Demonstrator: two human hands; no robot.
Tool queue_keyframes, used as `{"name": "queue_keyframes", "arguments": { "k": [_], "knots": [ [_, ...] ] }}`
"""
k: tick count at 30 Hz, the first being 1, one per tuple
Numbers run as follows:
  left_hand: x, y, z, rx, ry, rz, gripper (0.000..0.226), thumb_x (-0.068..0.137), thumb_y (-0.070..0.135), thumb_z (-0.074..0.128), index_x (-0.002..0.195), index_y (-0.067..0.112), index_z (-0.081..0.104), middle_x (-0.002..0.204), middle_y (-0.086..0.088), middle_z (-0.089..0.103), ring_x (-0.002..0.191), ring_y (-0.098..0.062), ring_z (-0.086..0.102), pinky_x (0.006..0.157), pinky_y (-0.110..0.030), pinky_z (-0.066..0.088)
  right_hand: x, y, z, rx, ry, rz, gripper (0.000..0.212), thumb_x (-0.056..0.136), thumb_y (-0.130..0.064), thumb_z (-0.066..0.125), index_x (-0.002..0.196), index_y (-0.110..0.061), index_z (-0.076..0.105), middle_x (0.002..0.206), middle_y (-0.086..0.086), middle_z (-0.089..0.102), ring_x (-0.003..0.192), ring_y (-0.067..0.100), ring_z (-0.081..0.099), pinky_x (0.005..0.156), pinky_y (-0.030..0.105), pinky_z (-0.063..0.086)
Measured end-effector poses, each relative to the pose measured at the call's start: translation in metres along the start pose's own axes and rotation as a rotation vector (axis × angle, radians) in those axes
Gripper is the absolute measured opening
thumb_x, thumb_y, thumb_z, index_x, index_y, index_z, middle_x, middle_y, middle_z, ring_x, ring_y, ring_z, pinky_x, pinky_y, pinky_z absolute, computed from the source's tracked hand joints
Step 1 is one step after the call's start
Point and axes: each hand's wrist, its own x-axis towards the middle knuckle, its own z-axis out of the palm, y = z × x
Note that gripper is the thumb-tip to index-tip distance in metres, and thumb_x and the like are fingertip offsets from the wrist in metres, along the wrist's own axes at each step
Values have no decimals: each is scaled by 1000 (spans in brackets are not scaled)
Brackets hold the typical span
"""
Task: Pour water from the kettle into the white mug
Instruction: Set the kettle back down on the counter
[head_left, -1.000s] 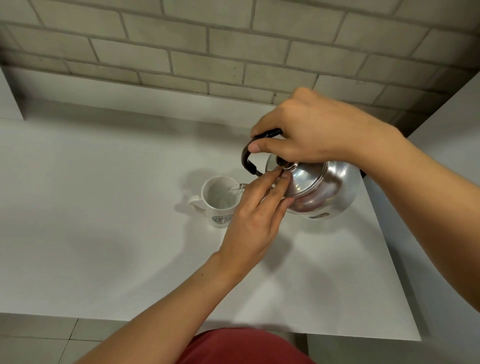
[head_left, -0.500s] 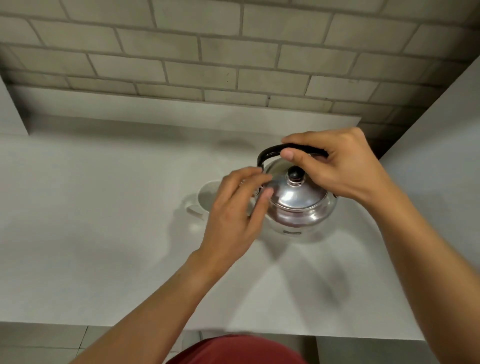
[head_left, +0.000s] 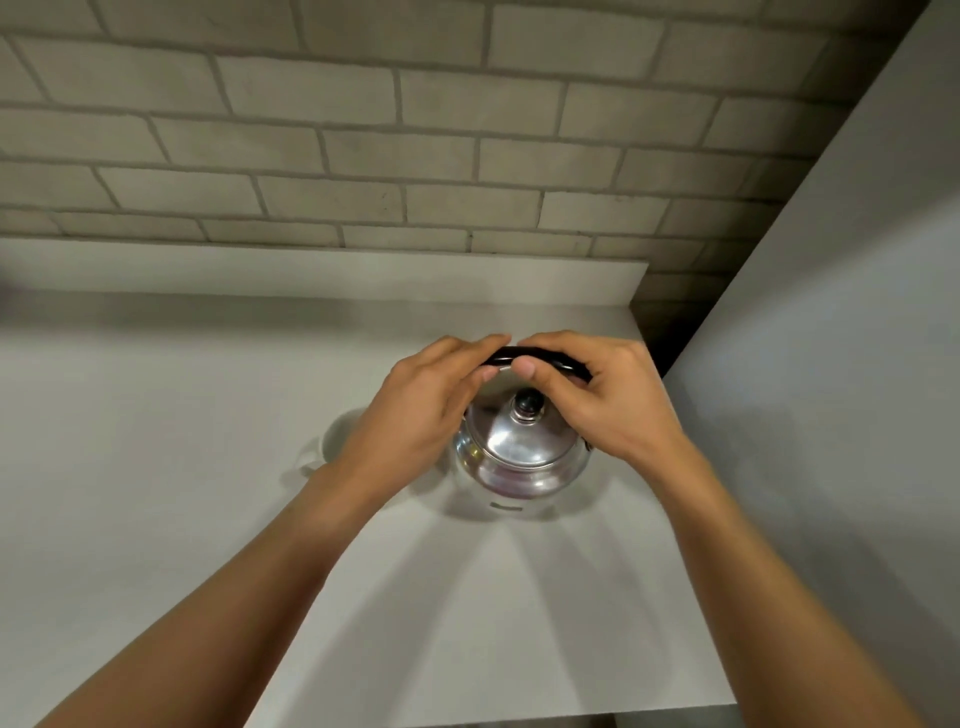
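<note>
Kettle (head_left: 522, 457) upright on the counter (head_left: 156, 467), directly beneath the fingers. Right hand (head_left: 608, 400) clenched around the black handle (head_left: 540, 358); left hand (head_left: 421, 415) curled at its other end, grip unclear. White mug (head_left: 337, 436) just left of the left fingers, mostly hidden. Best released gently, straight upward, avoiding the mug.

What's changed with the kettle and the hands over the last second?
The kettle went from tilted over the white mug to upright on the counter, beside the mug. The left hand left the lid and moved up to the black handle. The right hand kept its grip on the handle throughout. The mug stayed put, now mostly hidden behind the left hand.
</note>
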Motion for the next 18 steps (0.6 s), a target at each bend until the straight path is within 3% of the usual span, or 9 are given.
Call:
{"name": "queue_keyframes", "arguments": {
  "k": [3,5,8,11,15,18],
  "knots": [
    [9,-1,0,17,0,-1,35,106,22,55,140,26,62,117,0,69,106,-15,65,95,-31,50,4,13,-2,19,-77,-4,32,102,-36,61,126,-19,75,109,-11,76,99,0,68,86,12,47],
    [29,-10,-5,43,12,8,35,107,23,53,140,25,62,117,0,69,104,-18,65,94,-30,50,20,28,2,-19,-145,-9,37,107,-36,52,138,-21,66,109,-9,69,101,2,62,88,13,43],
    [112,-56,-19,121,65,-40,35,108,25,50,141,24,61,117,-1,69,103,-19,65,88,-21,44,99,76,23,-87,-143,23,43,111,-35,42,150,-20,53,116,-4,62,111,16,57,97,30,46],
    [128,-76,-21,160,81,-40,35,108,25,49,141,25,61,118,-2,69,104,-19,65,88,-17,39,111,95,32,-181,-157,35,46,112,-35,37,154,-19,47,120,-1,61,114,22,57,94,41,50],
    [154,-122,-3,140,60,-54,34,107,21,53,139,19,63,118,-8,71,105,-22,66,87,-8,38,128,127,59,-139,-242,105,44,112,-29,38,152,-14,49,124,6,61,113,22,60,93,23,41],
    [168,-145,3,102,54,-78,34,106,19,54,139,17,63,111,-8,71,97,-21,66,87,-16,42,139,138,74,-136,-232,132,39,111,-22,41,146,-13,54,117,7,62,104,25,62,85,20,39]
  ]
}}
